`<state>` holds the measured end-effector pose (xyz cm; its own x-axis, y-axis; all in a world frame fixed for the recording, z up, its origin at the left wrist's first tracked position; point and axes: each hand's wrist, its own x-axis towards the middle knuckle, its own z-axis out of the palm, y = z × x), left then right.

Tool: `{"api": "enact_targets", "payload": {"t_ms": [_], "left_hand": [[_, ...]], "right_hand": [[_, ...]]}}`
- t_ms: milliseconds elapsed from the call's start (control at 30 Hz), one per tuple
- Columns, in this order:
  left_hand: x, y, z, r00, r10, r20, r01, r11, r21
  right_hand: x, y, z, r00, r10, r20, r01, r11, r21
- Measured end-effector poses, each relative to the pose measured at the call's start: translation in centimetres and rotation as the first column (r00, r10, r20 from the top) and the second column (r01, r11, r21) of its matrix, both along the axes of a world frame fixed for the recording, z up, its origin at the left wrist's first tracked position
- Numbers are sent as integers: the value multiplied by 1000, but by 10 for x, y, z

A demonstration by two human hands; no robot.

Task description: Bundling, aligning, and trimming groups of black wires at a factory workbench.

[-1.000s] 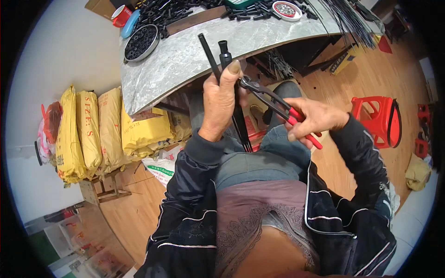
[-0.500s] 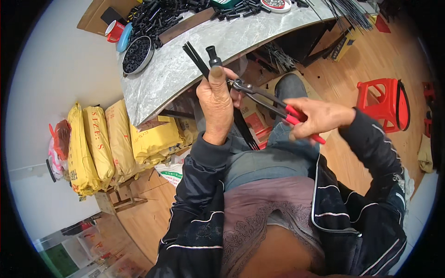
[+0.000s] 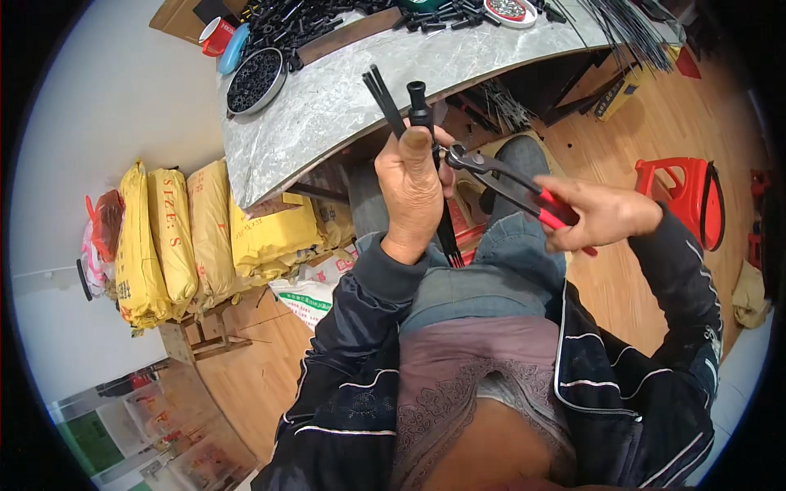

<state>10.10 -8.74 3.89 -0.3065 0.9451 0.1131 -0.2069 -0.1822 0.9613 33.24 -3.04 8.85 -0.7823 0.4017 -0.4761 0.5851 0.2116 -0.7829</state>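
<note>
My left hand (image 3: 409, 184) is closed round a bundle of thin black rods (image 3: 384, 98) and a black tubular fitting (image 3: 419, 106) with a flared end, which sticks up beside the thumb. Lower ends of the rods (image 3: 447, 237) hang below the hand, over my lap. In my right hand (image 3: 602, 214) is a pair of pliers (image 3: 516, 184) with red grips, pointing left. Its jaws are at the fingers of my left hand, beside the fitting. Whether they bite on anything is too small to tell.
On the grey table (image 3: 327, 106) lie a heap of black tubular parts (image 3: 282, 31), a bowl of small black pieces (image 3: 256, 82), a wooden strip (image 3: 348, 37) and a sheaf of rods (image 3: 634, 33). Yellow sacks (image 3: 169, 237) stand left; a red stool (image 3: 684, 196) is at right.
Both hands, with the rods, fitting and pliers, appear farther right in the picture. The fitting stands out higher above the left thumb. The whole view has shifted slightly.
</note>
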Motion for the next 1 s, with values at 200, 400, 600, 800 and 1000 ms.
{"api": "enact_targets", "payload": {"t_ms": [200, 400, 600, 800, 1000], "left_hand": [[-8, 2, -2, 999, 9, 42, -9, 1000, 8], [-1, -4, -1, 999, -17, 49, 15, 999, 33], [-4, -4, -1, 997, -2, 79, 1, 1000, 13], [-10, -3, -2, 997, -45, 67, 42, 998, 48], [-6, -5, 0, 998, -41, 37, 40, 999, 25]], "right_hand": [[-3, -6, -15, 879, -183, -439, 185, 982, -40], [-1, -17, -24, 866, -406, -290, -130, 377, -917], [8, 1, -4, 961, 104, -256, 26, 887, 461], [-2, -20, -11, 899, -384, -211, 173, 754, -634], [1, -3, -8, 995, -100, 24, 97, 847, -523]]}}
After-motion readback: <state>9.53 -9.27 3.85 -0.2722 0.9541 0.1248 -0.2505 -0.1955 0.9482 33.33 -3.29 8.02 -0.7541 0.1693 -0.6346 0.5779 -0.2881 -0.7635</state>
